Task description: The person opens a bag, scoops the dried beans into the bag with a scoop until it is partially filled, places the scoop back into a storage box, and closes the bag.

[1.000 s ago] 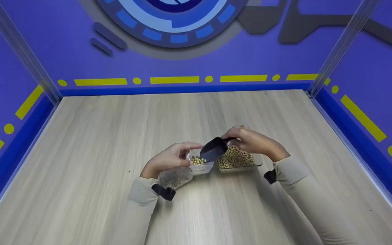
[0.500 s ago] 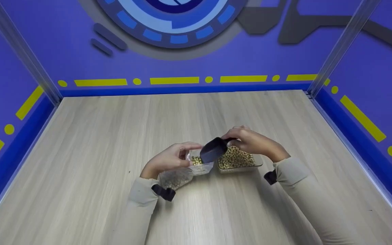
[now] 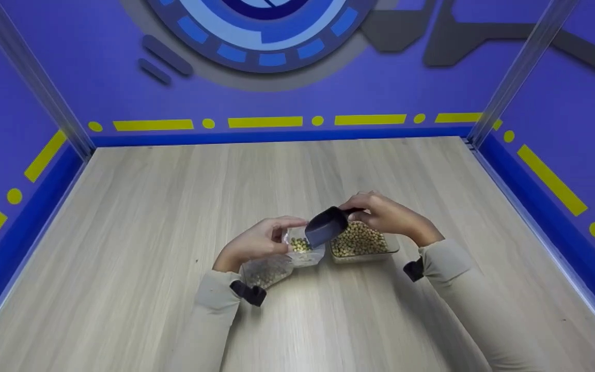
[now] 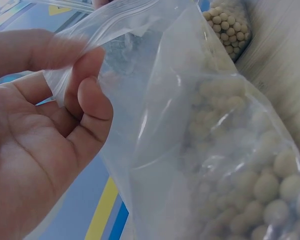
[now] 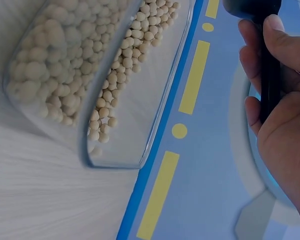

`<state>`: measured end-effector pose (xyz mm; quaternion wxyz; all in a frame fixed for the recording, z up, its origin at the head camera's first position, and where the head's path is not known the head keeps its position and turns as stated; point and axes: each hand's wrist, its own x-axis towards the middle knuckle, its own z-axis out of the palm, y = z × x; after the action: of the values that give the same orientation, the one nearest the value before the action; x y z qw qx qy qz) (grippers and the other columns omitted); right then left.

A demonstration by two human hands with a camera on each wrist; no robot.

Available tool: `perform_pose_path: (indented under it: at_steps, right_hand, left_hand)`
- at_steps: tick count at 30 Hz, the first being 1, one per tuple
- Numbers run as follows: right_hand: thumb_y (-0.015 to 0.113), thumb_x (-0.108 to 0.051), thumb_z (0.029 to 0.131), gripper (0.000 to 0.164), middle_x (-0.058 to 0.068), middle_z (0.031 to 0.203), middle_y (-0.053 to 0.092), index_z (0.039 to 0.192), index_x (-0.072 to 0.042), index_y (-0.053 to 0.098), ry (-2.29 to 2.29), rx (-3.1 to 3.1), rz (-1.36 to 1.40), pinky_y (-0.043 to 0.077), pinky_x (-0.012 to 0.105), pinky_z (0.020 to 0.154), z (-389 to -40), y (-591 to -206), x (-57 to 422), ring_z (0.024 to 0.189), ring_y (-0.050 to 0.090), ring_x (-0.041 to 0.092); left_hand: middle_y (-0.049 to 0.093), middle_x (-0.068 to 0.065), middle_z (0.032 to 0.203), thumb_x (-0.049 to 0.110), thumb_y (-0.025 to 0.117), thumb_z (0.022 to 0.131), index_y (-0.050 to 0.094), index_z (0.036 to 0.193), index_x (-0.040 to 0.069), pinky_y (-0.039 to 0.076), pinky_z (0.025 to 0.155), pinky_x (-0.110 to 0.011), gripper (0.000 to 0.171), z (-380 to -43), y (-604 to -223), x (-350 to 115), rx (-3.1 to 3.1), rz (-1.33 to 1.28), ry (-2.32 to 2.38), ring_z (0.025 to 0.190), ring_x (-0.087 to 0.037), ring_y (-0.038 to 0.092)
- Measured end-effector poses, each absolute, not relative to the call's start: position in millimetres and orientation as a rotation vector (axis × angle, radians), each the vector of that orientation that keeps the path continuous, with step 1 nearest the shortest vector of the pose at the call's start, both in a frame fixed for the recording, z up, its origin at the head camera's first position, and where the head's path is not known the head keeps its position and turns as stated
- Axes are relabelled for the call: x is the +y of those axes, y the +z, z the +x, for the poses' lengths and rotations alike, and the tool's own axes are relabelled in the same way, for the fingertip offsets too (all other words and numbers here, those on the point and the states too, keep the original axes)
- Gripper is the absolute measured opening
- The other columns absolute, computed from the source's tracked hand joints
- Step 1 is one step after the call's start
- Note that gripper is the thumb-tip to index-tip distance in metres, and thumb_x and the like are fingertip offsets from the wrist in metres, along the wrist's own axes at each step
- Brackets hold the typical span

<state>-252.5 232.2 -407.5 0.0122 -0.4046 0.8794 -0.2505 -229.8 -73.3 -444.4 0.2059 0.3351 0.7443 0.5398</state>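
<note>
My left hand (image 3: 256, 240) pinches the top edge of a clear zip bag (image 3: 267, 271), its mouth spread apart. Round, pale dried beans fill the lower part of the bag (image 4: 240, 165) in the left wrist view. Opposite, my right hand (image 3: 393, 216) grips the handle of a black scoop (image 3: 327, 226). The scoop tilts down to the left, its lip at the bag's mouth, and no beans show in its bowl. In the right wrist view, the fingers of my right hand (image 5: 290, 95) wrap the handle; most of the bowl is cut off.
Just right of the bag, under my right hand, stands a clear rectangular container (image 3: 364, 257) holding many of the same beans (image 5: 132, 55). Both rest on a wood-grain table (image 3: 173, 196). Blue-purple panels (image 3: 277, 103) close off the back and both sides.
My right hand and the scoop have shifted slightly to the right, drawing the lip back a little from the bag's mouth. The left hand and bag have stayed nearly still.
</note>
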Motion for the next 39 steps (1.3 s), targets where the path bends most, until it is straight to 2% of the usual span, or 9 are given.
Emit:
perform_pose_path:
  at_steps: [8,13,16,20,24,26,29,33,39]
  right_hand:
    - [0.063,-0.002,0.089,0.027,0.012,0.106,0.071,0.115,-0.002,0.069,-0.804,2.763,-1.268,0.047,0.047,0.087,-253.2,-408.8,241.3,0.097,0.064,0.028]
    - [0.063,-0.003,0.089,0.027,0.011,0.106,0.071,0.115,-0.002,0.069,-0.812,2.771,-1.267,0.046,0.046,0.087,-252.8,-408.9,247.3,0.097,0.064,0.027]
    - [0.063,-0.004,0.089,0.028,0.011,0.106,0.071,0.116,-0.001,0.068,-0.799,2.783,-1.258,0.046,0.046,0.087,-251.9,-407.4,250.7,0.097,0.064,0.027]
    - [0.063,-0.003,0.088,0.029,0.012,0.106,0.071,0.117,0.0,0.067,-0.779,2.809,-1.264,0.047,0.046,0.086,-251.4,-406.5,256.4,0.097,0.064,0.027]
    - [0.064,0.0,0.087,0.03,0.013,0.105,0.071,0.116,0.001,0.068,-0.782,2.832,-1.268,0.049,0.045,0.083,-251.5,-407.1,262.9,0.096,0.064,0.028]
    - [0.065,0.001,0.086,0.03,0.013,0.105,0.071,0.116,0.001,0.068,-0.78,2.842,-1.257,0.049,0.045,0.082,-251.6,-407.7,265.7,0.095,0.064,0.028]
    - [0.064,0.0,0.086,0.03,0.012,0.105,0.071,0.117,0.0,0.068,-0.755,2.866,-1.222,0.046,0.046,0.084,-251.1,-407.8,270.1,0.096,0.064,0.029]
    - [0.064,-0.001,0.087,0.032,0.011,0.106,0.071,0.118,-0.001,0.068,-0.675,2.915,-1.158,0.039,0.046,0.085,-249.3,-406.5,276.1,0.099,0.061,0.03]
    - [0.064,-0.003,0.088,0.031,0.008,0.106,0.071,0.118,-0.005,0.068,-0.593,2.941,-1.107,0.036,0.043,0.084,-248.1,-402.1,284.8,0.099,0.061,0.027]
  left_hand:
    - [0.053,-0.016,0.116,-0.007,0.057,0.079,0.047,0.14,0.0,0.036,0.061,-0.019,0.062,-230.1,-447.4,-72.7,2.087,0.933,1.491,0.069,-0.01,0.036]
    - [0.053,-0.013,0.119,-0.007,0.057,0.08,0.047,0.14,0.0,0.036,0.061,-0.019,0.061,-230.2,-447.2,-73.1,2.092,0.943,1.484,0.068,-0.01,0.035]
    - [0.053,-0.006,0.099,-0.007,0.057,0.08,0.047,0.14,0.0,0.035,0.06,-0.019,0.062,-229.4,-446.2,-73.2,2.088,0.931,1.486,0.068,-0.01,0.035]
    - [0.04,-0.001,0.081,-0.007,0.056,0.08,0.046,0.141,0.0,0.034,0.059,-0.019,0.062,-229.5,-446.7,-72.9,2.084,0.918,1.49,0.066,-0.01,0.034]
    - [0.051,-0.01,0.101,-0.006,0.057,0.08,0.046,0.141,0.0,0.034,0.059,-0.019,0.062,-230.1,-447.8,-72.6,2.082,0.927,1.491,0.066,-0.009,0.034]
    - [0.051,-0.013,0.11,-0.006,0.057,0.081,0.046,0.141,0.0,0.035,0.06,-0.019,0.062,-229.8,-447.9,-72.9,2.078,0.928,1.492,0.067,-0.01,0.034]
    - [0.05,-0.011,0.101,-0.005,0.058,0.081,0.046,0.141,0.001,0.034,0.06,-0.02,0.061,-229.7,-447.6,-73.2,2.076,0.925,1.487,0.067,-0.01,0.034]
    - [0.041,-0.005,0.086,-0.003,0.058,0.082,0.046,0.142,0.003,0.033,0.06,-0.021,0.061,-230.1,-447.4,-73.3,2.072,0.916,1.48,0.066,-0.011,0.032]
    - [0.042,-0.006,0.089,-0.003,0.057,0.081,0.046,0.142,0.004,0.033,0.06,-0.021,0.062,-229.5,-447.0,-73.4,2.085,0.904,1.473,0.066,-0.012,0.032]
